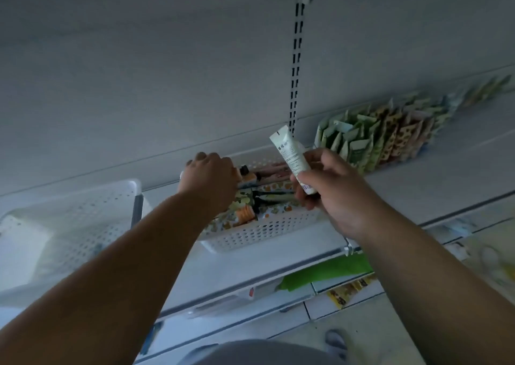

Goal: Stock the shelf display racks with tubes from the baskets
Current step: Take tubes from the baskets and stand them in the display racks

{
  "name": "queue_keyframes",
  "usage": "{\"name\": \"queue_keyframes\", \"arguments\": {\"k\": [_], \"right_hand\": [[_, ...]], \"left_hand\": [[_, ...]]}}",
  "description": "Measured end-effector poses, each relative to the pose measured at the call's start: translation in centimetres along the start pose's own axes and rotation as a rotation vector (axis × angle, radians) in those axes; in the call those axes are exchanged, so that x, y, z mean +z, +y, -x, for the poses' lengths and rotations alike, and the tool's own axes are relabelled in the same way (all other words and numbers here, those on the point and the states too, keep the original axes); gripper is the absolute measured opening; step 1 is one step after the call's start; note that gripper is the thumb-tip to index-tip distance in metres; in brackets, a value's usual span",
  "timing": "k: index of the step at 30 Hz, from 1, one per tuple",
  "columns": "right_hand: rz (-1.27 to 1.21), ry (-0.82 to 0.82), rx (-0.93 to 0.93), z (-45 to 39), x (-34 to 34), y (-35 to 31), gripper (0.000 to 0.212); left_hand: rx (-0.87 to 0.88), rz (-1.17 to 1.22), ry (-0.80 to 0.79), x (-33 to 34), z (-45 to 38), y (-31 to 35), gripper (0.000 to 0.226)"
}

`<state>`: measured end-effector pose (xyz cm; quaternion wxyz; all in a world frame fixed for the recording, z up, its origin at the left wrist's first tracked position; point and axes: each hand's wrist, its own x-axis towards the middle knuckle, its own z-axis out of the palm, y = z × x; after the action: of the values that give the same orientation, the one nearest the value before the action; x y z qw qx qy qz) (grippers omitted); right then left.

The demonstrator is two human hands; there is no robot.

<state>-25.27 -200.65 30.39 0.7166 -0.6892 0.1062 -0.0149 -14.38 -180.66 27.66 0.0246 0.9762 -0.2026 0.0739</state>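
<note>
The right hand (328,189) is gripping a smooth pale-green plastic tube (291,158), fingers curled round its lower half, the flat crimped end tilting up and to the left above the basket (259,233). That basket is a white perforated plastic tray with rounded corners, sitting on the flat white metal shelf (418,181), and it is holding a loose pile of tubes (267,194) lying on their sides, printed orange, green and cream with black caps. The left hand (209,183) is reaching down over the basket's left end, knuckles up and fingers bent down out of sight; cannot tell whether it is holding anything. A second white perforated basket (92,211) is standing tilted at the left, just beside the first with a narrow gap between them. To the right, a row of flat green and orange packets (376,139) is standing upright along the shelf back, near the basket but apart from it. A slotted metal upright (296,64) is running up the plain back panel behind the raised tube. Bare shelf surface is lying open in front of the packets and right of the basket. The shelf's front edge is carrying a price rail, with a green strip (328,272) and blurred goods below it.
</note>
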Motion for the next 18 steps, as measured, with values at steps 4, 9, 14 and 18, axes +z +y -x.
{"name": "queue_keyframes", "arguments": {"k": [4,9,14,18], "right_hand": [[-0.084,-0.017,0.011,0.9,0.1,-0.1,0.006],[-0.193,0.003,-0.022,2.0,-1.1,-1.0,0.018],[-0.276,0.029,-0.029,4.0,-5.2,-1.1,0.013],[-0.467,0.112,0.012,6.6,-11.7,-1.1,0.046]], "left_hand": [[0.186,0.201,0.239,-1.9,1.5,0.4,0.024],[0.313,0.340,0.320,-5.0,4.4,4.3,0.037],[0.352,0.568,0.207,-5.2,5.6,9.8,0.031],[0.384,0.691,0.132,-4.0,5.6,15.7,0.020]]}}
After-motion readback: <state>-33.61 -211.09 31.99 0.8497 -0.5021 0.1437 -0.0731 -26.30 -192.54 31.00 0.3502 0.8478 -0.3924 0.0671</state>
